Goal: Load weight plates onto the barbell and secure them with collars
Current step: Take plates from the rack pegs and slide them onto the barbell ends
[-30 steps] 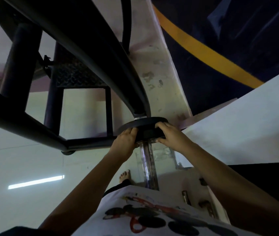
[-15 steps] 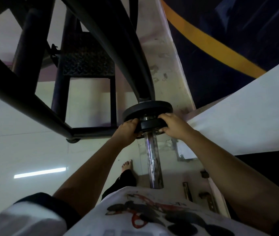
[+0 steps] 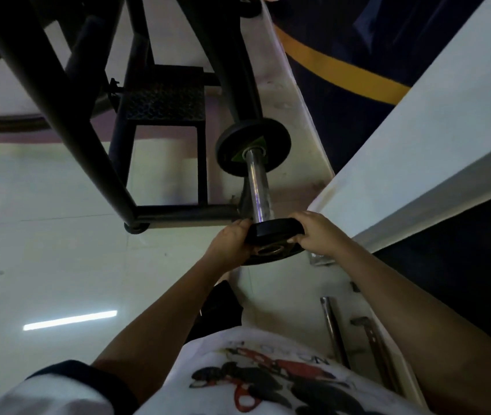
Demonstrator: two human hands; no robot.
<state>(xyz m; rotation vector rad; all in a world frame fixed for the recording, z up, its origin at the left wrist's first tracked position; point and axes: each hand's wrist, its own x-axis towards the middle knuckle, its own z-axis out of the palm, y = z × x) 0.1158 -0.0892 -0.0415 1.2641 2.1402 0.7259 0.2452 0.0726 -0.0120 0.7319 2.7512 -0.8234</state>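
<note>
At the near end of the chromed barbell sleeve (image 3: 257, 187), the left hand (image 3: 228, 246) and the right hand (image 3: 317, 233) grip opposite edges of a small black weight plate (image 3: 274, 238), fingers curled over its rounded rim and thumbs pressed to the side facing the person. That plate is round and matte, rubbery in look, with a metal-ringed centre hole that shows just below the sleeve's tip; whether the sleeve has entered the hole cannot be told. Farther along the smooth, shiny sleeve, a second black plate (image 3: 253, 150) sits fully on, up against the shoulder of the bar, with a green triangular mark on its face beside the hole. Beyond it the dark bar runs up and away under a black tubular steel frame (image 3: 94, 151), which carries a step of raised diamond-pattern metal (image 3: 165, 104). Pale glossy floor tiles (image 3: 46, 250) lie under the frame. To the right stands a white-edged slab (image 3: 418, 151), and behind it a dark blue surface with a yellow stripe (image 3: 343, 76). Low on the right, two metal rods (image 3: 332, 330) lie on the floor beside the person's white printed shirt (image 3: 268, 381).
</note>
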